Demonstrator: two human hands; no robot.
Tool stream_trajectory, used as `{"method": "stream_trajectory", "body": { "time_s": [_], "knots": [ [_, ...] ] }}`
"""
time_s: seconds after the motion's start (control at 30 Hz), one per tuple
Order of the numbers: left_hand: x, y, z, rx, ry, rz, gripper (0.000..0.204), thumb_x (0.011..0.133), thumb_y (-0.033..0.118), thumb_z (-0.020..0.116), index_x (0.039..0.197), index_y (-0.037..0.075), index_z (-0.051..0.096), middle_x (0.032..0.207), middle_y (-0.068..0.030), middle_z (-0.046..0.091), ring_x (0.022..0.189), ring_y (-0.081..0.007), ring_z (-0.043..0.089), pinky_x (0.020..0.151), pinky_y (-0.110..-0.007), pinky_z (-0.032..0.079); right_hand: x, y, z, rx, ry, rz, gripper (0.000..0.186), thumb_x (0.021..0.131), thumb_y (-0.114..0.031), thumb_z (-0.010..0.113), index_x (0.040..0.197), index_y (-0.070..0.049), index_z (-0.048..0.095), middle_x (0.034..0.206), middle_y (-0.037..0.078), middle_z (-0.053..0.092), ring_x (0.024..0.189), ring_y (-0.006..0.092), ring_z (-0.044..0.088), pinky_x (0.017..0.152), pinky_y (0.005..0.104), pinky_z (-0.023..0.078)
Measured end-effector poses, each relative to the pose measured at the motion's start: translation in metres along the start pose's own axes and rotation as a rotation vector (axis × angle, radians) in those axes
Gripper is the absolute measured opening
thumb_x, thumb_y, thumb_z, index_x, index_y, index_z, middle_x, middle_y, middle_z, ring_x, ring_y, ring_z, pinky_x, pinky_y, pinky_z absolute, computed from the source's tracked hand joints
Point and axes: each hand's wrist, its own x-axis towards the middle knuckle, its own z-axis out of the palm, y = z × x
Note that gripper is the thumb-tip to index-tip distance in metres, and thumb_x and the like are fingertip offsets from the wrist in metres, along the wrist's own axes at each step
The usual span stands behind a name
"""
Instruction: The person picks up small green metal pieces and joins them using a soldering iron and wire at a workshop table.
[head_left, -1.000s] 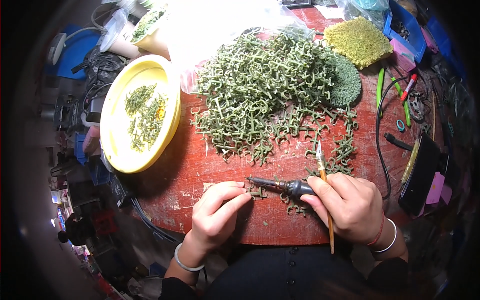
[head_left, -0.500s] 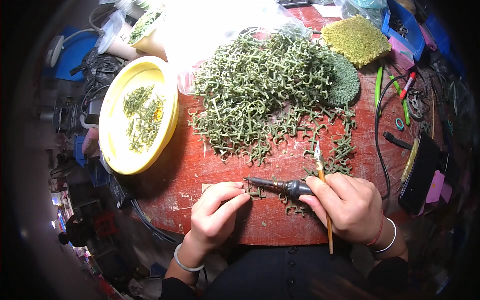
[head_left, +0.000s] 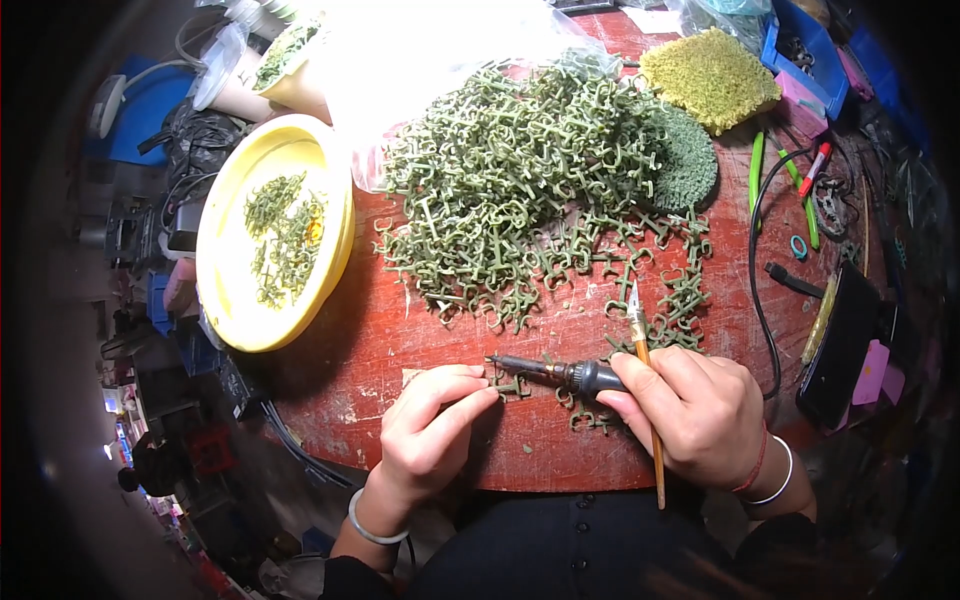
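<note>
My right hand (head_left: 695, 415) is closed around the dark grip of a soldering iron (head_left: 592, 377), whose thin tip points left. The same hand also holds a slim wooden-handled tool (head_left: 640, 325) with a pale pointed end, slanting away from me. My left hand (head_left: 430, 425) rests low on the table with its fingers pressed together beside the iron's tip; whatever they pinch is hidden. A small green branched piece (head_left: 513, 386) lies just right of those fingertips, under the iron. Beyond both hands spreads a big heap of similar green pieces (head_left: 520, 190), with stragglers trailing toward my right hand.
A yellow basin (head_left: 225, 300) with green bits stands at the left. Right of the heap are a green textured disc (head_left: 688, 160) and a yellow-green spongy block (head_left: 710, 80). A black cable (head_left: 755, 260), pens (head_left: 817, 170) and a dark phone-like slab (head_left: 845, 345) lie along the right side.
The whole view has shifted very slightly. Both hands and the tools keep their positions over the table.
</note>
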Motion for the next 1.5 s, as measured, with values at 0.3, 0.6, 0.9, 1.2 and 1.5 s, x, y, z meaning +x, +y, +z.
{"method": "stream_trajectory", "body": {
  "time_s": [0.3,0.6,0.9,1.2,1.5],
  "knots": [
    [0.0009,0.0009,0.0004,0.002,0.013,-0.001,0.022,0.074,-0.013,0.072,0.093,-0.003,0.076,0.091,-0.0133,0.071,0.089,-0.0307,0.075,0.079,-0.039,0.062,0.0,0.0002,0.0003,0.004,0.005,-0.002,0.034,0.085,-0.025,0.082,0.105,0.001,0.073,0.076,0.005,0.057,0.061,0.0171,0.063,0.05,0.0299,0.048],
    [0.0011,0.0002,0.0006,-0.001,0.006,-0.001,0.022,0.074,-0.013,0.073,0.093,-0.003,0.076,0.091,-0.0132,0.072,0.089,-0.0306,0.075,0.078,-0.039,0.062,-0.0001,0.0001,-0.0002,0.008,-0.001,-0.007,0.034,0.086,-0.025,0.081,0.106,0.001,0.073,0.076,0.005,0.057,0.061,0.0171,0.062,0.05,0.0299,0.047],
    [0.0014,0.0005,0.0003,0.0,-0.001,0.0,0.023,0.074,-0.013,0.072,0.093,-0.003,0.077,0.091,-0.0139,0.072,0.089,-0.0311,0.075,0.079,-0.04,0.062,0.0006,-0.0006,-0.0023,0.002,-0.01,-0.003,0.035,0.086,-0.025,0.081,0.106,0.002,0.073,0.076,0.005,0.057,0.061,0.0172,0.063,0.05,0.0299,0.048],
    [0.0008,0.0011,0.0006,0.007,0.0,-0.004,0.022,0.074,-0.013,0.072,0.093,-0.003,0.077,0.091,-0.0134,0.071,0.09,-0.031,0.075,0.079,-0.04,0.062,0.0015,-0.0007,-0.004,0.0,0.02,0.018,0.035,0.085,-0.025,0.082,0.105,0.001,0.073,0.076,0.005,0.057,0.062,0.0173,0.063,0.05,0.0305,0.048],
    [0.0009,0.0006,0.0014,0.006,0.005,-0.001,0.022,0.074,-0.014,0.071,0.092,-0.003,0.076,0.092,-0.0133,0.071,0.09,-0.0309,0.075,0.08,-0.04,0.062,0.0014,-0.0002,-0.0048,-0.002,0.033,0.03,0.034,0.085,-0.025,0.082,0.105,0.001,0.073,0.077,0.005,0.058,0.062,0.0174,0.064,0.05,0.0305,0.048]
  ]
}}
